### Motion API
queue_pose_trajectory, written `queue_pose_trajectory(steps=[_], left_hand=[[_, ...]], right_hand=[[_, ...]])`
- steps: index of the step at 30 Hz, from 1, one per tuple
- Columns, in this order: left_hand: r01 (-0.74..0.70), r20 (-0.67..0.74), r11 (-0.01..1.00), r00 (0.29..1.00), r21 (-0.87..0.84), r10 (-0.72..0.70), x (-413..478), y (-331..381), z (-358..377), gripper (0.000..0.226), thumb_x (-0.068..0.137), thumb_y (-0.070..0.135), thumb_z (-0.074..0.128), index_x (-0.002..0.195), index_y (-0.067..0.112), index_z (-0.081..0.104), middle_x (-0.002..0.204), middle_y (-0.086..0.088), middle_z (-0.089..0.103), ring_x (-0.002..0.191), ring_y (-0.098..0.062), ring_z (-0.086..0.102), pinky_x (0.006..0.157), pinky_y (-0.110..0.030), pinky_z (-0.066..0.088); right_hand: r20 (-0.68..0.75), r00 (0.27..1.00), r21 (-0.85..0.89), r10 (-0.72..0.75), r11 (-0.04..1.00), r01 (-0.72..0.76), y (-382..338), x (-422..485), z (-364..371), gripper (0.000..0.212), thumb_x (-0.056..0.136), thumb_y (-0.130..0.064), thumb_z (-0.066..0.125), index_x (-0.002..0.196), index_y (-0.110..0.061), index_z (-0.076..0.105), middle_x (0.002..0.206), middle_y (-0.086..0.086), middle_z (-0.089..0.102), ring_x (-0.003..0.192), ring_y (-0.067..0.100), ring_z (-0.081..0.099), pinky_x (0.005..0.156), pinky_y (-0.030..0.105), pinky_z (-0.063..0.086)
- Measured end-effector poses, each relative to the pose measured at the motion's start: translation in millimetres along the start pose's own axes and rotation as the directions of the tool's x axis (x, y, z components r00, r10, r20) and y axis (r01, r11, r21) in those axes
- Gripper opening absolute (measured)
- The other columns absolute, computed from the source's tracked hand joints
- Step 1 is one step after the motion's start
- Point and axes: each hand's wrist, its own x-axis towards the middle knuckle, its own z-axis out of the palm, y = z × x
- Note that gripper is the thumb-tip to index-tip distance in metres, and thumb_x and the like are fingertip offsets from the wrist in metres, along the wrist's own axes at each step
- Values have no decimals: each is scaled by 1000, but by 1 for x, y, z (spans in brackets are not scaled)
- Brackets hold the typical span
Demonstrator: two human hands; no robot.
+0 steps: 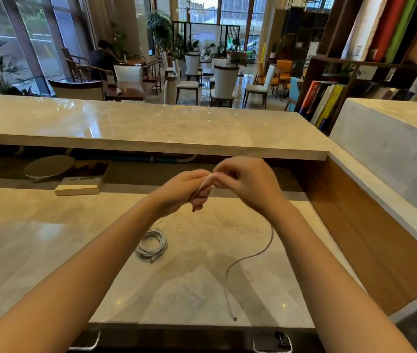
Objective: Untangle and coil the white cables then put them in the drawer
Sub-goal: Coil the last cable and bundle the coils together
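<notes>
Both hands grasp one white cable above the tabletop.
The left hand (184,192) has its fingers curled round turns of the white cable (253,256). The right hand (250,184), touching the left, pinches the same cable at the left fingertips. The loose length hangs down under the right wrist, curves across the tabletop (49,250) and ends near its front edge. A second, coiled cable (151,244) lies flat below the left wrist, apart from both hands. A book (80,186) rests farther back on the left.
</notes>
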Motion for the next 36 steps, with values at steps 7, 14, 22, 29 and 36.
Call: queue_pose_trajectory(steps=[7,14,22,29,36], left_hand=[[96,171,702,984,-705,38,-1,-1,4,33,97,29,33,82,11,57,53,7,39,39,-3,34,40,-15,28],[72,-17,687,992,-723,-122,-8,-6,3,29,98,26,37,84,10,57,55,4,37,48,-7,39,51,-19,42],[120,-161,879,963,-461,-216,-17,-2,2,28,92,27,52,111,8,62,82,-5,62,79,-18,63,81,-33,55],[89,-293,931,935,-353,-200,-22,1,6,25,96,17,47,115,9,61,78,-4,65,71,-14,64,67,-27,54],[106,-224,809,933,-578,-283,-25,0,14,26,94,18,49,113,5,62,64,0,54,66,-13,58,79,-33,51]], right_hand=[[66,925,432,374,825,-365,10,4,5,28,93,-35,52,92,-17,73,77,-6,69,66,4,62,63,20,48],[423,853,670,306,527,-522,6,-6,16,33,99,-32,42,87,-10,65,58,-3,54,46,5,37,45,18,30],[347,847,695,402,496,-520,0,-6,27,33,100,-26,39,79,-10,58,54,-2,47,42,4,36,42,16,29],[325,841,680,432,512,-525,-1,-7,32,33,100,-26,39,78,-11,58,54,-2,47,42,4,37,41,15,30],[334,828,717,450,449,-533,0,-12,35,33,100,-26,40,79,-10,59,53,-2,46,41,4,36,41,16,30]])
